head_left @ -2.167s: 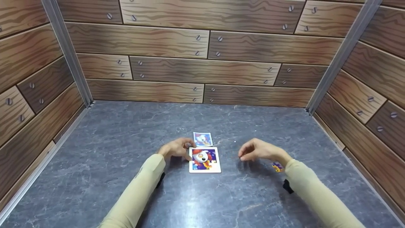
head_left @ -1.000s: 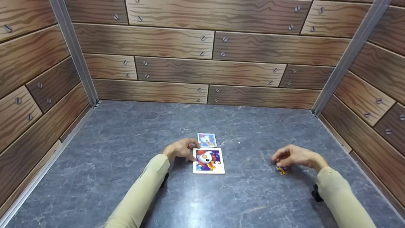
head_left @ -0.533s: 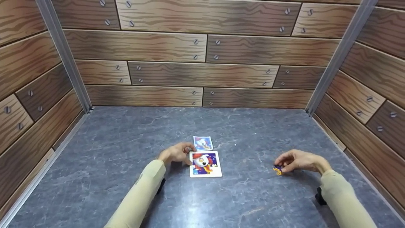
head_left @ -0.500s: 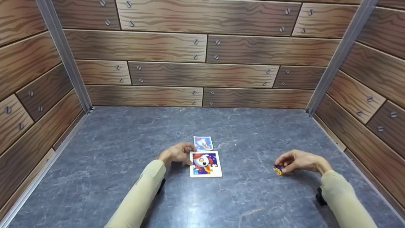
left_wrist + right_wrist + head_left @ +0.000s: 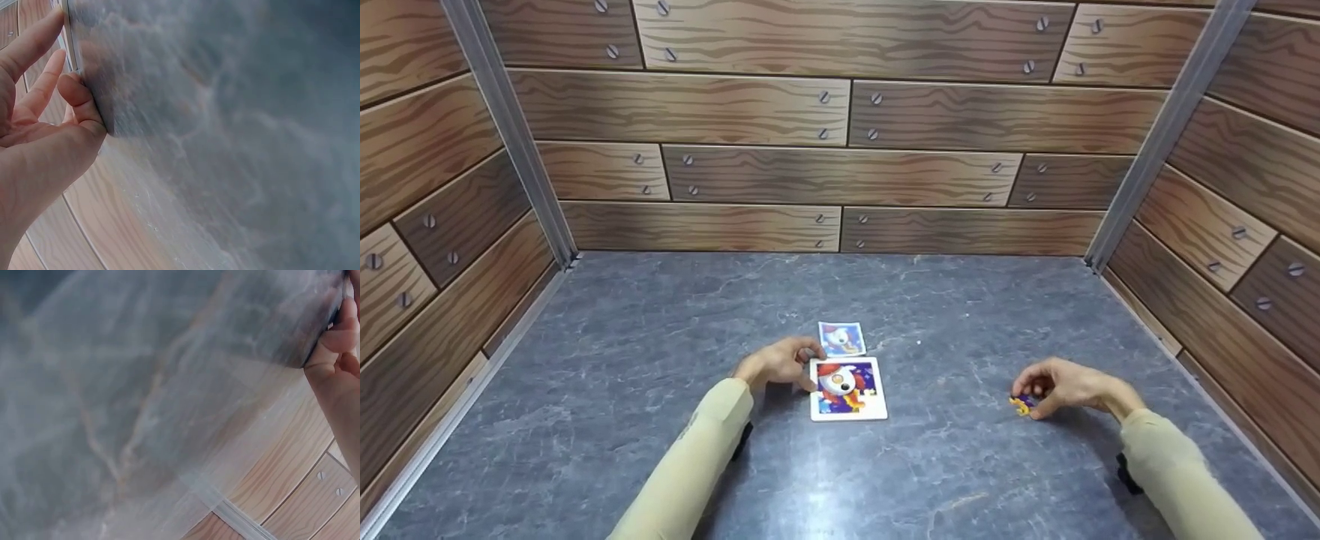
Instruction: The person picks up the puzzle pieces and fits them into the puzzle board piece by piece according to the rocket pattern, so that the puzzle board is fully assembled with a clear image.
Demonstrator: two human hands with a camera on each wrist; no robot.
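A white-bordered puzzle board [image 5: 848,414] lies on the table, bearing a cartoon picture in red, white, purple and orange with a white patch at its lower right. My left hand [image 5: 781,363] touches its left edge and upper-left corner. In the left wrist view the left fingers [image 5: 35,39] are partly spread, with the thumb bent low at the table. Off to the right, my right hand [image 5: 1069,386] holds a purple and yellow puzzle piece [image 5: 1022,406] between thumb and fingers, close to the table. The right wrist view shows only part of that hand [image 5: 340,363]; the piece is hidden there.
Behind the board lies a small picture card [image 5: 841,339] with a similar cartoon. The grey marbled table [image 5: 697,300] is enclosed by wood-patterned walls [image 5: 840,172] at the back and both sides, with metal posts [image 5: 540,202] in the corners.
My right hand has moved from beside the board out to the right and taken hold of the puzzle piece. Its thumb has since shifted slightly nearer me. The left hand stays at the board.
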